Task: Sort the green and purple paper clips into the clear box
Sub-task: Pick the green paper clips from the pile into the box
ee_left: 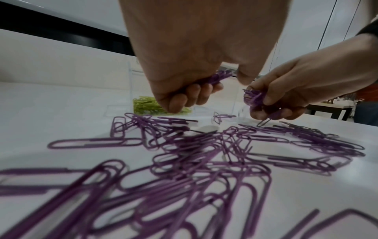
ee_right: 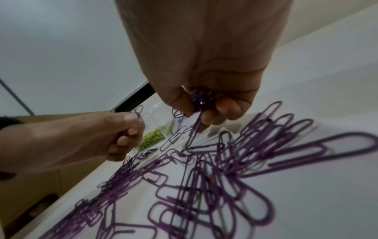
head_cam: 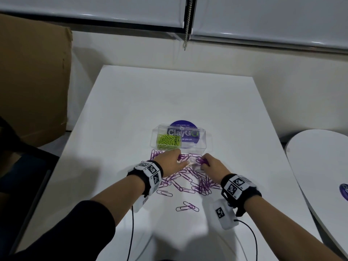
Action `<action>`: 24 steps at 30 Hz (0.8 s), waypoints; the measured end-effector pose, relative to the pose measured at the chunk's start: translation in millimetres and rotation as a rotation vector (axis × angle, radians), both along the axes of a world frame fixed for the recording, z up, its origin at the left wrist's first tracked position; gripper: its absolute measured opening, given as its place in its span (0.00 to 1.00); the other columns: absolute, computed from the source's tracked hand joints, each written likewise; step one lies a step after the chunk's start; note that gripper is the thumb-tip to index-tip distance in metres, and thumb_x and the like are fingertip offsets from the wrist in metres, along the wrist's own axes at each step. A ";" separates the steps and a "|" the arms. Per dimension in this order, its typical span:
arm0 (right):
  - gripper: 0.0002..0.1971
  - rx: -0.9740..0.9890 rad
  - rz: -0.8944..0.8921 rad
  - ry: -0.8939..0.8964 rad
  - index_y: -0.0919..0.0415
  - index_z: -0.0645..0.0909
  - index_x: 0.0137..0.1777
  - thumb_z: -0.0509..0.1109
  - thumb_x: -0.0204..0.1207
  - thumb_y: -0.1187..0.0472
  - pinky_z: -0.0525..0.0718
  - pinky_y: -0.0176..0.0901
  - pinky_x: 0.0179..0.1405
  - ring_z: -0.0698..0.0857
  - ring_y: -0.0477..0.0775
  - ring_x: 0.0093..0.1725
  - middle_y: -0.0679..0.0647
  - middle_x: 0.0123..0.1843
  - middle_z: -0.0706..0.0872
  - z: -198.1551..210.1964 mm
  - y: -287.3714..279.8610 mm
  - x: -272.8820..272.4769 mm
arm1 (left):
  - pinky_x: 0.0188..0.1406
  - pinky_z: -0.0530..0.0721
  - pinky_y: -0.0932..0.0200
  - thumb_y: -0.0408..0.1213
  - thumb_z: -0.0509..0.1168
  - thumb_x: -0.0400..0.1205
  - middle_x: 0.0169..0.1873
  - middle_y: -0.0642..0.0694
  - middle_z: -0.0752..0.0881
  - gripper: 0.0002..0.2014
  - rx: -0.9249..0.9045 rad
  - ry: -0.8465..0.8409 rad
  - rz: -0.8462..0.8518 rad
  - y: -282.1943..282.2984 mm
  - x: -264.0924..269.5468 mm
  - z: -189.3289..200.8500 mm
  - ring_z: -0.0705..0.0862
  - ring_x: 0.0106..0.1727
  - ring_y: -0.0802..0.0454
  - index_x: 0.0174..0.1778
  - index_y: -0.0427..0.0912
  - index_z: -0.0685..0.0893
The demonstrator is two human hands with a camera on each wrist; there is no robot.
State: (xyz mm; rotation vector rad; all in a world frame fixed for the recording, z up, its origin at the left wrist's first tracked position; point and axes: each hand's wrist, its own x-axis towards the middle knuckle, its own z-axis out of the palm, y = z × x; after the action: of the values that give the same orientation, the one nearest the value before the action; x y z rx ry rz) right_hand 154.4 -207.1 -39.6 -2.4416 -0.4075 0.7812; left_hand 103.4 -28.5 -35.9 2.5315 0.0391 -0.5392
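Observation:
A clear box (head_cam: 195, 146) stands on the white table (head_cam: 169, 95), with green paper clips (head_cam: 169, 141) heaped in its left compartment. Purple paper clips (head_cam: 194, 182) lie scattered on the table in front of it. My left hand (head_cam: 172, 162) hovers just before the box and grips a bunch of purple clips (ee_left: 219, 77) in curled fingers. My right hand (head_cam: 211, 163) is beside it, fingers curled round another bunch of purple clips (ee_right: 201, 98), one clip dangling down. Both hands are just above the pile.
A round purple sticker (head_cam: 183, 131) shows under the box. A brown cardboard box (head_cam: 33, 76) stands left of the table. A second white round table (head_cam: 320, 166) is at the right. Cables (head_cam: 131, 232) trail from both wrist units.

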 end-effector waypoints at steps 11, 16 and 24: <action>0.20 0.042 -0.058 0.022 0.56 0.63 0.31 0.60 0.81 0.48 0.65 0.42 0.31 0.68 0.50 0.30 0.49 0.28 0.69 -2.9 -1.8 0.1 | 0.56 0.79 0.51 0.46 0.47 0.88 0.53 0.40 0.86 0.19 0.031 0.062 -0.013 29.6 -16.8 4.7 0.84 0.52 0.41 0.67 0.42 0.74; 0.16 0.189 -0.108 0.109 0.56 0.67 0.33 0.55 0.84 0.57 0.72 0.41 0.28 0.74 0.51 0.24 0.52 0.26 0.78 -4.5 1.5 0.0 | 0.32 0.69 0.60 0.39 0.47 0.88 0.30 0.49 0.75 0.11 -0.063 0.084 0.094 44.2 -17.5 8.1 0.74 0.32 0.48 0.58 0.45 0.75; 0.11 -0.071 0.027 -0.029 0.59 0.71 0.47 0.57 0.82 0.51 0.72 0.43 0.42 0.77 0.55 0.41 0.54 0.43 0.80 4.3 6.2 2.0 | 0.49 0.80 0.54 0.44 0.54 0.85 0.54 0.42 0.85 0.16 0.089 0.063 0.049 67.5 -11.8 5.4 0.84 0.51 0.44 0.68 0.46 0.71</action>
State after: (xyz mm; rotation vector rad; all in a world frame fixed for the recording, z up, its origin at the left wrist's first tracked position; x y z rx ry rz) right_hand 156.5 -201.0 -35.3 -2.5212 -0.4321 0.7847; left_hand 91.6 39.0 -30.5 2.5919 0.1504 -0.6096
